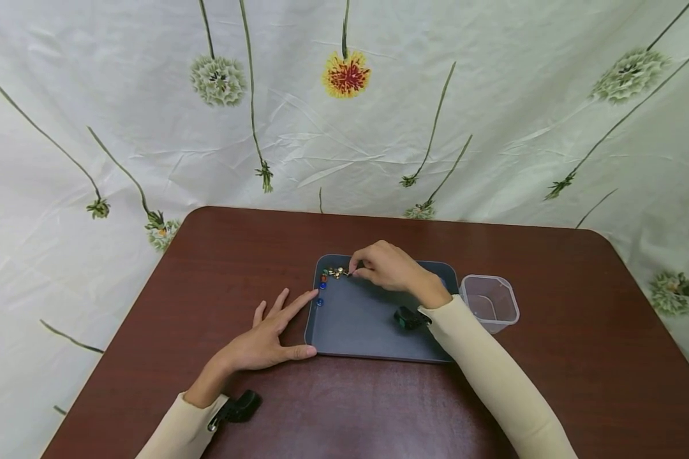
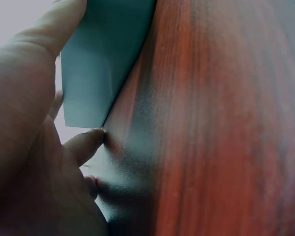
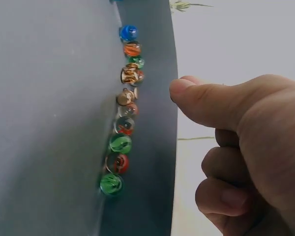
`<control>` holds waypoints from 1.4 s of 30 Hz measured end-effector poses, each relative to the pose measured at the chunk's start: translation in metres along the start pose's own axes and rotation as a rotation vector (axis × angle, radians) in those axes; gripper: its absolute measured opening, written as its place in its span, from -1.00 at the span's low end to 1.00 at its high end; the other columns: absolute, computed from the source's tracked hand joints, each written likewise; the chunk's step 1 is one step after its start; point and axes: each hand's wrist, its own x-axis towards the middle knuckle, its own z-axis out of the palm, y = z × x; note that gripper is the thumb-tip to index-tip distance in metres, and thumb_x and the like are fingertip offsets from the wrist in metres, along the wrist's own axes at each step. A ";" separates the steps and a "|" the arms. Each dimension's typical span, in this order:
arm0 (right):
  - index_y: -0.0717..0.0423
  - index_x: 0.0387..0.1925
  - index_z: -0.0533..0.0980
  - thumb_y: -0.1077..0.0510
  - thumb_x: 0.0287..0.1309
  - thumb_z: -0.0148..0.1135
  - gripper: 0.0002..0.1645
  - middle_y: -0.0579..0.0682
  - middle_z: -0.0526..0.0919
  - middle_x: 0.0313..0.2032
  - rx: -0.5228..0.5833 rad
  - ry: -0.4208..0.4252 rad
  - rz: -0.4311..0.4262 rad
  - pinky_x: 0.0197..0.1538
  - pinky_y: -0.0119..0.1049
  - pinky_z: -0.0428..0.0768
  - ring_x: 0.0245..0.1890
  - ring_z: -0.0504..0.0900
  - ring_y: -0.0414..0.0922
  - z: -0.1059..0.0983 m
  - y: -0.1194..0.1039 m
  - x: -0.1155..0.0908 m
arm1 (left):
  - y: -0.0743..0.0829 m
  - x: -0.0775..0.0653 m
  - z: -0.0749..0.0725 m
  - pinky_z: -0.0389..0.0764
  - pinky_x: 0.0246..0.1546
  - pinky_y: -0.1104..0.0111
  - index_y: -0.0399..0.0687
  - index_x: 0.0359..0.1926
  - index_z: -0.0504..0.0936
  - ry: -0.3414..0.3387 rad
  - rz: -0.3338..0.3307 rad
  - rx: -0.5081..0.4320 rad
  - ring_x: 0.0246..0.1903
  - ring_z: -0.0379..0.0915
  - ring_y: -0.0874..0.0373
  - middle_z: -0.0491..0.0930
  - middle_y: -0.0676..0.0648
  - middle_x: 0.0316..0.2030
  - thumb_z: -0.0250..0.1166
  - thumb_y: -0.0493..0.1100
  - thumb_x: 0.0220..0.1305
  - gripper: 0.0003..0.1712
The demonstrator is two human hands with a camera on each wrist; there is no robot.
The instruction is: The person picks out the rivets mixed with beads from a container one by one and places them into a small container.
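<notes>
A shallow grey-blue tray lies on the table. Along its edge in the right wrist view runs a row of small pieces: a blue marble, an orange-streaked marble, shiny gold pieces, and green marbles among red-streaked ones. My left hand spreads its fingers against the tray's left side, thumb at the front corner. Over the back edge, my right hand brings thumb and forefinger together beside the gold pieces; whether something sits between those fingertips is hidden.
Right of the tray stands a clear plastic container. A single blue marble lies near the tray's left wall. The brown wooden table backs onto a white flowered cloth.
</notes>
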 end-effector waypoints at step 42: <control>0.02 -0.21 0.71 0.19 0.25 0.37 -0.91 -0.27 0.13 -0.77 0.048 0.209 0.052 -0.51 -0.41 0.26 -0.72 0.04 -0.36 -0.042 0.019 -0.105 | -0.001 0.000 0.000 -0.59 0.34 -0.32 0.37 0.60 -0.06 -0.006 -0.002 0.000 0.57 -0.54 -0.26 -0.04 -0.07 0.59 0.41 0.20 0.23 0.09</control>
